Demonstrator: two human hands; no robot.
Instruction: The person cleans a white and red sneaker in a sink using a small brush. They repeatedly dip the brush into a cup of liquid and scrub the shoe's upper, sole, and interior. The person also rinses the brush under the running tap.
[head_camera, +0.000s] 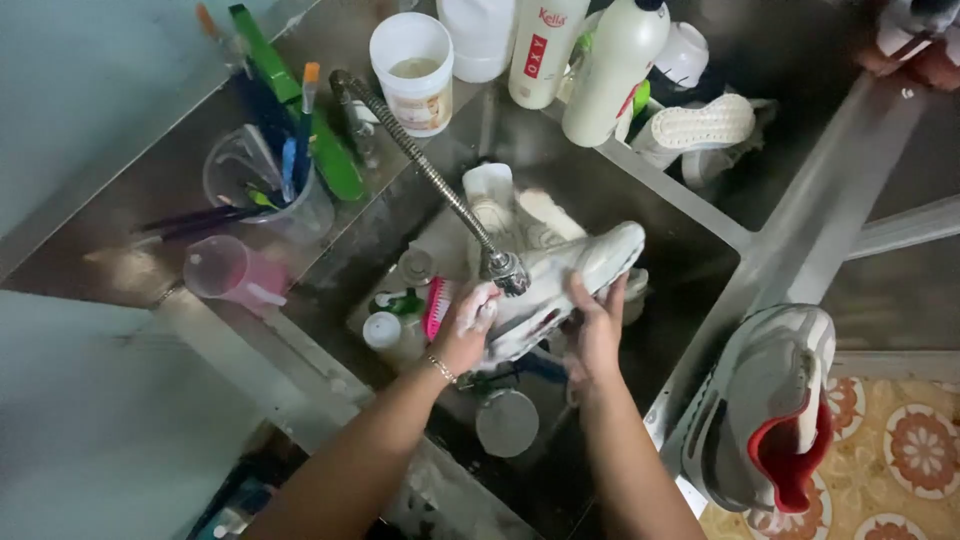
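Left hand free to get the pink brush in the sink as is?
Probably not yet: the left hand is gripping the white shoe together with the right hand. The pink brush lies right beside it, unobstructed, so letting go would suffice.

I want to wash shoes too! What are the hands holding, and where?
Both hands grip one soapy white sneaker under the faucet: left hand at the heel end, right hand along its middle side.
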